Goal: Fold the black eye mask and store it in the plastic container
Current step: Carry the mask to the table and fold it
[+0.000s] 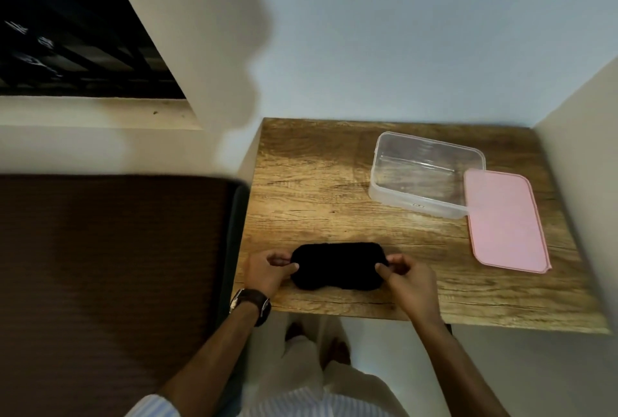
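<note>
Black eye mask [337, 266] lies flat near the front edge of a wooden table [307, 189].
Left hand [267, 271] and right hand [406, 277] pinch its two ends; the open plastic container [424, 175] and pink lid [505, 221] sit behind, in a pale-walled corner.

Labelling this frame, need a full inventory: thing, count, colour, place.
eye mask: 1, black, flat and unfolded near the table's front edge
plastic container: 1, clear, open, empty, far right of table
lid: 1, pink, flat on table, right of the container and touching it
table: 1, wood grain, in a wall corner
wristwatch: 1, dark strap, on left wrist
left hand: 1, pinching the mask's left end
right hand: 1, pinching the mask's right end
</note>
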